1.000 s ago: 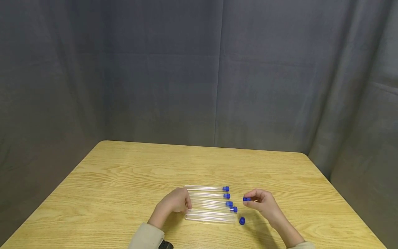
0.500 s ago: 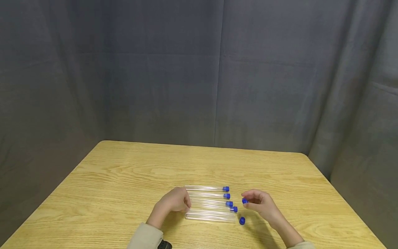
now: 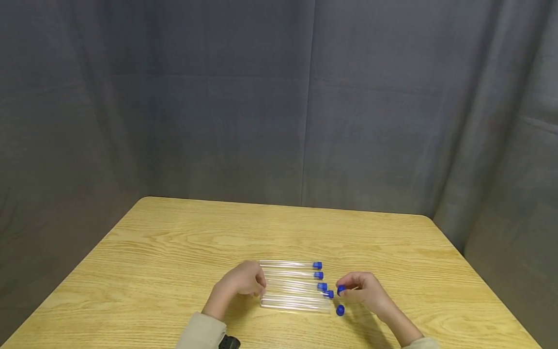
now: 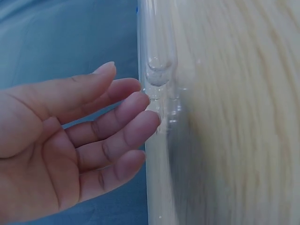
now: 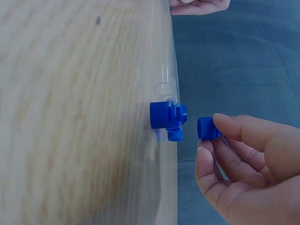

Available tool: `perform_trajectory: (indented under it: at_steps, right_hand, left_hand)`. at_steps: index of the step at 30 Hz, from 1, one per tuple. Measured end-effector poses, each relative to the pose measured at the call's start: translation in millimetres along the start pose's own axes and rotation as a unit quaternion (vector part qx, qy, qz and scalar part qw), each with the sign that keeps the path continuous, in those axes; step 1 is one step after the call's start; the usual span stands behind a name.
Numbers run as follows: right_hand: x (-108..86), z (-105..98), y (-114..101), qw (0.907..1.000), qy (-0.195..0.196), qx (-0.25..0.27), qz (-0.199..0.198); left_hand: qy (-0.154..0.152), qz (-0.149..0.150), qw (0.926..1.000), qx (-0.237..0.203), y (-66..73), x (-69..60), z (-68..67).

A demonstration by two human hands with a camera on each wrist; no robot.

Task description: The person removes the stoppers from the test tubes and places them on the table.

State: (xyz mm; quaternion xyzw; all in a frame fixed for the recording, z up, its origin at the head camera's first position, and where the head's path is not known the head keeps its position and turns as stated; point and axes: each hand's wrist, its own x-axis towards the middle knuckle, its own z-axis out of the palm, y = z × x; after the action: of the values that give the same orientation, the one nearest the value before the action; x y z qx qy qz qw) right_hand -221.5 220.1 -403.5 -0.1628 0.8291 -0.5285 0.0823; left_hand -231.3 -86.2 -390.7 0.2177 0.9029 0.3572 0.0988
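Observation:
Several clear test tubes (image 3: pixel 287 264) lie side by side on the table, rounded ends to the left. Those at the back carry blue caps (image 3: pixel 317 265) on their right ends, while the nearest test tube (image 3: pixel 296 305) shows a bare right end. My right hand (image 3: pixel 365 292) pinches a loose blue cap (image 5: pixel 207 129) between thumb and fingers, held above the table just right of the tubes. Another loose cap (image 3: pixel 340 310) rests on the tabletop below it. At the rounded ends, my left hand (image 3: pixel 241 281) hovers with relaxed, slightly bent fingers; whether its fingertips touch a tube I cannot tell.
The wood-grain table (image 3: pixel 196 228) reaches back to a grey curtain (image 3: pixel 226 121), which also hangs along both sides. A dark band (image 3: pixel 229 342) is worn at the left wrist, beside a beige sleeve (image 3: pixel 202 331).
My right hand has lowered slightly toward the front with the pinched cap, which has turned in the fingers. The left hand has shifted a little left. The tubes stay in place.

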Motion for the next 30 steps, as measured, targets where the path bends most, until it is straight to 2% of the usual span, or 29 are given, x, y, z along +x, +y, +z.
perform_trajectory:
  at_steps: [15, 19, 23, 30]
  right_hand:
    - [1.6, 2, 3, 0.9995, -0.020, -0.019, 0.018]
    - [1.3, 2, 4, 0.9988, -0.026, -0.032, 0.027]
    - [1.7, 1, 5, 0.9982, -0.032, -0.040, 0.031]
    - [2.7, 1, 7, 0.9981, -0.042, -0.038, 0.026]
  left_hand:
    - [-0.008, -0.003, 0.9961, -0.088, -7.3, 1.2, -9.8]
    - [-0.006, -0.018, 0.9932, -0.115, -7.9, 0.5, -12.5]
    - [-0.002, -0.035, 0.9904, -0.134, -8.5, 0.0, -14.7]
    - [-0.003, -0.031, 0.9887, -0.147, -10.5, 0.2, -16.1]
